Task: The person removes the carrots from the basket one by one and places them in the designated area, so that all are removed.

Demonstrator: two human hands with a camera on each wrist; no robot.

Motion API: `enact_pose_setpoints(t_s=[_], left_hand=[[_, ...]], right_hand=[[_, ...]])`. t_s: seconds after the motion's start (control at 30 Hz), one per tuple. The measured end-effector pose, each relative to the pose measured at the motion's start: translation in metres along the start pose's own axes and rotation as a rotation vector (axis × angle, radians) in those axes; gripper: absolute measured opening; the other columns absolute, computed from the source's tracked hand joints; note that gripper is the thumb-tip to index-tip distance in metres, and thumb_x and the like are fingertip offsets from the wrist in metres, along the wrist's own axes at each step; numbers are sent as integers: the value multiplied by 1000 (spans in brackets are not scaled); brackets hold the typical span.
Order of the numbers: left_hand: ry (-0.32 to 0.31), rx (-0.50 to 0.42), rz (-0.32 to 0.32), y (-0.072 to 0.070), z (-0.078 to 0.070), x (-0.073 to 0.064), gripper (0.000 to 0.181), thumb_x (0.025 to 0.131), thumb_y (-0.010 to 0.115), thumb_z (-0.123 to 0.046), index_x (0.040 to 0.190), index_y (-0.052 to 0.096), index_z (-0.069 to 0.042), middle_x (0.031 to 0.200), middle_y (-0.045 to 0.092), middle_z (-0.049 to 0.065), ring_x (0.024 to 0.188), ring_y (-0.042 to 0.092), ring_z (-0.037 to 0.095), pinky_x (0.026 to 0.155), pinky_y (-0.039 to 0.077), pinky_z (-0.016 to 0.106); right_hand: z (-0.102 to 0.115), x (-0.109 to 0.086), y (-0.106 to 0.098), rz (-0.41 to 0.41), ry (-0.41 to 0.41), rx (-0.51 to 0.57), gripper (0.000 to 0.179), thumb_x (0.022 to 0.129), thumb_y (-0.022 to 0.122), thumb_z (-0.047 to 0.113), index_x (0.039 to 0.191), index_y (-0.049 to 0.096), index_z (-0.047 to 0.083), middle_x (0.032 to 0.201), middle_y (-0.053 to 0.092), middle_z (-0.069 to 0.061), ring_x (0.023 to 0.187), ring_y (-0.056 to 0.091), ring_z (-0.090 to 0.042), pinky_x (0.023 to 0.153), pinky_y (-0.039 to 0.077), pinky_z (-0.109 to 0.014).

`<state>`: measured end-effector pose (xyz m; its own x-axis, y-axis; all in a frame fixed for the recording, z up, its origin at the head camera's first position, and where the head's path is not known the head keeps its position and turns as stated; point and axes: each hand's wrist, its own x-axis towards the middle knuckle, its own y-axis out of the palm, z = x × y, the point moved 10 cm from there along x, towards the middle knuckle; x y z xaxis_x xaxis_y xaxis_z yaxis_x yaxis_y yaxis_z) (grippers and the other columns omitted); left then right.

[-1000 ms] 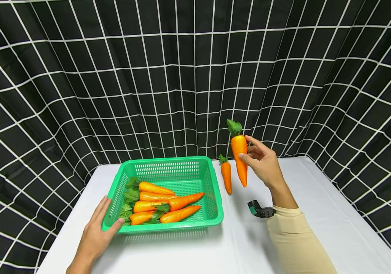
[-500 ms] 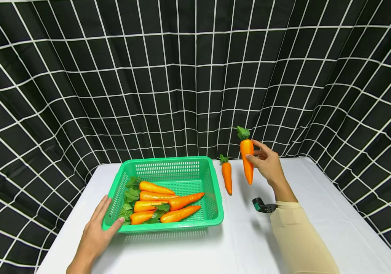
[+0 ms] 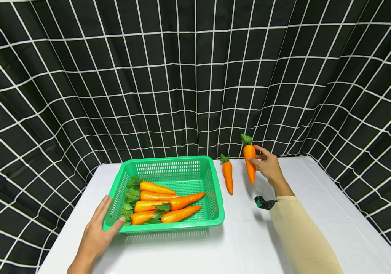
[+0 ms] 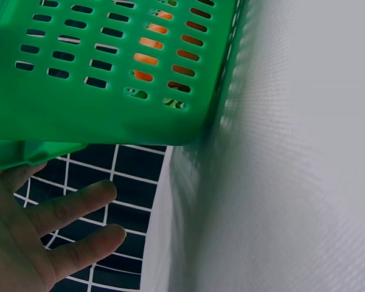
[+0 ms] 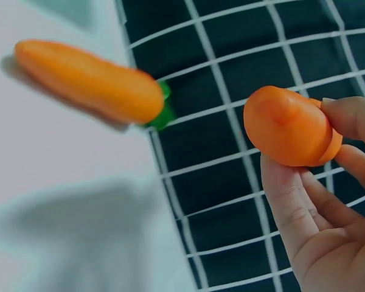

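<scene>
In the head view my right hand (image 3: 268,165) holds a carrot (image 3: 249,160) above the table, leafy top up and tip down. The right wrist view shows this carrot (image 5: 286,125) nearly end-on, pinched between thumb and fingers. Just left of it, a second carrot (image 3: 227,177) lies on the table. My left hand (image 3: 96,230) rests against the left front corner of a green plastic basket (image 3: 217,201), thumb on the rim. Seen from the left wrist, the fingers (image 4: 79,249) are straight and spread. Several carrots (image 3: 181,215) with green leaves lie inside the basket.
A white cloth covers the table (image 3: 181,255). Black curtains (image 3: 195,76) with a white grid stand behind and at both sides. A dark strap-like device (image 3: 264,203) sticks out from the right wrist, above the table.
My right hand has moved right with the carrot and lowered it toward the table, away from the carrot lying there. The left hand and basket stay in place.
</scene>
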<state>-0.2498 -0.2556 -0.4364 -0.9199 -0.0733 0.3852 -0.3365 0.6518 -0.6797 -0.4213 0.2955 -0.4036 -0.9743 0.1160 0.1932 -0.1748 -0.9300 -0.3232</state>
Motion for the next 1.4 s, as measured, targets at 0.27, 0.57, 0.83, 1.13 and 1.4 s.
enact_pose_setpoints(t_s=[0.27, 0.57, 0.83, 1.13, 1.4], left_hand=[[-3, 6, -9, 0, 2, 0, 77, 85, 73, -36, 149, 38, -11, 156, 28, -1, 132, 35, 43, 97, 33, 63], [6, 8, -16, -1, 2, -1, 77, 85, 73, -35, 149, 38, -11, 156, 28, 0, 132, 35, 43, 97, 33, 63], [-14, 8, -7, 0, 3, -2, 77, 86, 72, -38, 150, 38, -12, 156, 27, 0, 132, 34, 44, 97, 33, 64], [7, 4, -15, 1, 2, -2, 77, 85, 73, -36, 149, 38, -12, 155, 28, -1, 132, 35, 42, 97, 34, 63], [2, 4, -15, 1, 4, -2, 77, 85, 73, -36, 149, 38, -11, 155, 28, -1, 132, 35, 42, 97, 33, 64]], right_hand=[[-28, 12, 5, 12, 52, 10, 64, 89, 70, 8, 146, 43, 9, 117, 55, -26, 85, 61, -20, 71, 56, -30], [-43, 18, 17, 59, 94, -43, 63, 89, 69, 7, 146, 43, 6, 119, 54, -31, 87, 61, -25, 68, 54, -24], [-55, 24, 19, 75, 112, -185, 63, 87, 71, 13, 145, 44, 7, 114, 60, -28, 93, 60, -30, 68, 51, -24], [-72, 21, 26, 111, 185, -215, 63, 89, 69, 14, 146, 43, 8, 119, 57, -29, 85, 64, -25, 67, 54, -26], [-81, 18, 31, 148, 199, -355, 62, 89, 69, 17, 144, 44, 6, 119, 58, -29, 97, 59, -35, 72, 54, -33]])
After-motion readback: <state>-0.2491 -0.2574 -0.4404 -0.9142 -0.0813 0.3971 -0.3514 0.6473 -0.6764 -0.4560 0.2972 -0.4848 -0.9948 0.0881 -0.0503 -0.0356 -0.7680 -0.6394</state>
